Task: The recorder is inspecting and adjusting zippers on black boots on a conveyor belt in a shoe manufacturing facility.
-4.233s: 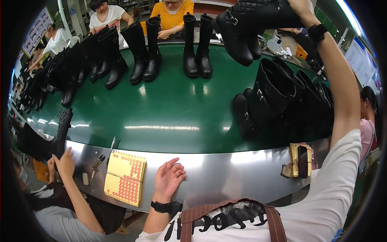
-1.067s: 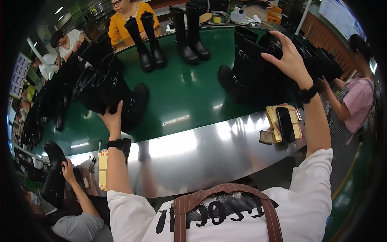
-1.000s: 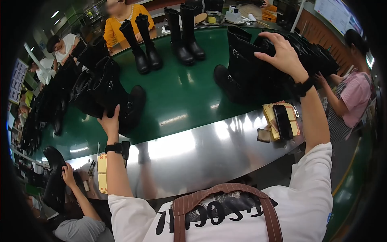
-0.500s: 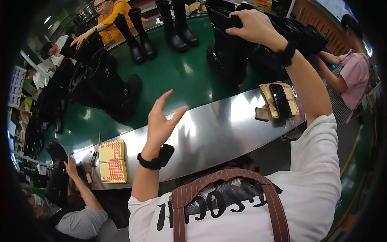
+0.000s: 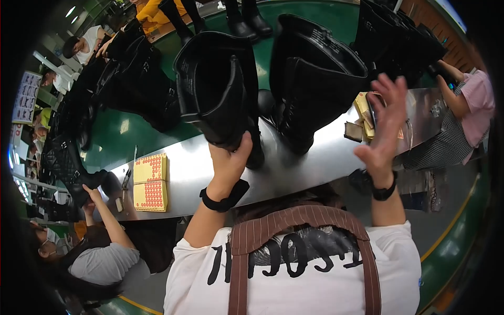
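Note:
Two tall black boots stand upright side by side before me, their wide tops facing up. My left hand (image 5: 229, 164) is closed around the back of the left boot (image 5: 218, 118), thumb against its shaft. Just right of the right boot (image 5: 315, 100), my right hand (image 5: 386, 128) is raised with fingers spread, slightly blurred and holding nothing. The boots rest where the green tabletop (image 5: 123, 126) meets its metal front strip (image 5: 191, 157).
A banded stack of yellow cards (image 5: 150, 184) lies on the left of the strip, near slim tools. Behind my right hand are more yellow cards (image 5: 363, 107) and a small dark block (image 5: 353, 132). More black boots (image 5: 139, 86) stand around. A co-worker (image 5: 105, 262) handles a boot at left; another (image 5: 470, 105) works at right.
The pair of boots has come from the far right to the near middle. My left hand has closed on the left boot; my right hand has drawn back and spread open.

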A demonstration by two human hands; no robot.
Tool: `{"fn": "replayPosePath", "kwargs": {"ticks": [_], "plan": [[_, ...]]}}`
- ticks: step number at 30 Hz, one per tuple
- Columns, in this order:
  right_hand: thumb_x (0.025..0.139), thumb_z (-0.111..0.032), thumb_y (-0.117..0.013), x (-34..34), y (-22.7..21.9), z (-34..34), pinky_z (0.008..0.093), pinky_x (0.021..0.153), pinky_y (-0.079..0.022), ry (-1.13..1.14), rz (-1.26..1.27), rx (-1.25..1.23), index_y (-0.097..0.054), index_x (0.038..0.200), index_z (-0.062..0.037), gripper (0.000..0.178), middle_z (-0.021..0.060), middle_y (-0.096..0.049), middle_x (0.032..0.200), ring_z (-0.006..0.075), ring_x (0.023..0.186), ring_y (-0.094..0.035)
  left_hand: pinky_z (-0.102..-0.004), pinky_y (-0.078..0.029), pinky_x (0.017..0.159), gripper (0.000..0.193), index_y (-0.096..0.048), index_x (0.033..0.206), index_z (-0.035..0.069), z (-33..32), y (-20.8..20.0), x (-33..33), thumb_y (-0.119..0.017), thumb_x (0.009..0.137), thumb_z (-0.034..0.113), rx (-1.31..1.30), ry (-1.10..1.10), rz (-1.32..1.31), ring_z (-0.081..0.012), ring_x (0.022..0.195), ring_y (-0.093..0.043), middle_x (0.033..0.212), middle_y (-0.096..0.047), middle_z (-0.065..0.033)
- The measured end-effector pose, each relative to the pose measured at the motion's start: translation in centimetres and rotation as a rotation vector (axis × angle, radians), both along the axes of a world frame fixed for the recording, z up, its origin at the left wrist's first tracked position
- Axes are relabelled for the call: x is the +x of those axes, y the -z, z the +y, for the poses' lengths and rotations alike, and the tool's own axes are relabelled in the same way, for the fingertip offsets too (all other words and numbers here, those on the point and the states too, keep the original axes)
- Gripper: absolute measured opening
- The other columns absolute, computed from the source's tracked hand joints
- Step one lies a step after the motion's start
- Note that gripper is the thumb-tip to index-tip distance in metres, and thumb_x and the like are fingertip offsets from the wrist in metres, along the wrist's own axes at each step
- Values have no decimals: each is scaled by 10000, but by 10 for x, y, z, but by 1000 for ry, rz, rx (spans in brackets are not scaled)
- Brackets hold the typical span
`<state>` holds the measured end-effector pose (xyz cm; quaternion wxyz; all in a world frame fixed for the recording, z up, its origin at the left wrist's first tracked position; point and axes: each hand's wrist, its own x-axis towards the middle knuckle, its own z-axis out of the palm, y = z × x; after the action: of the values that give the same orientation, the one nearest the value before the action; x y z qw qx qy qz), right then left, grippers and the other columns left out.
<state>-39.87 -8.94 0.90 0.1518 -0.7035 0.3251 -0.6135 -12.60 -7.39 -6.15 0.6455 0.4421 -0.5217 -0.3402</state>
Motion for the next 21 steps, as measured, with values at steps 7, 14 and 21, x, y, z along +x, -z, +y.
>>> {"fn": "replayPosePath", "kwargs": {"ticks": [7, 14, 21], "plan": [[796, -215, -769, 59, 135, -25, 335, 883, -467, -81, -40, 583, -553, 1215, 8, 522, 147, -654, 1091, 230, 1027, -619, -256, -470, 839, 240, -579, 1106, -28, 8, 15, -4, -621, 880, 40, 6, -116, 56, -137, 939, -600, 1044, -635, -75], [896, -132, -669, 11, 110, -25, 253, 758, -472, 180, -72, 327, -630, 1086, 43, 261, 69, -698, 897, 97, 794, -593, -317, -470, 929, 356, -564, 1183, 29, 26, 26, 45, -605, 837, -45, -21, -30, 436, -203, 1013, -599, 1115, -605, -82], [824, -118, -738, -20, 141, 1, 279, 843, -456, 165, 26, 511, -635, 1022, 56, 284, 71, -678, 970, 150, 904, -617, -284, -432, 906, 594, -391, 1343, -34, 37, -3, 33, -669, 821, 21, 66, -175, 89, -189, 1052, -539, 1213, -534, -126]]}}
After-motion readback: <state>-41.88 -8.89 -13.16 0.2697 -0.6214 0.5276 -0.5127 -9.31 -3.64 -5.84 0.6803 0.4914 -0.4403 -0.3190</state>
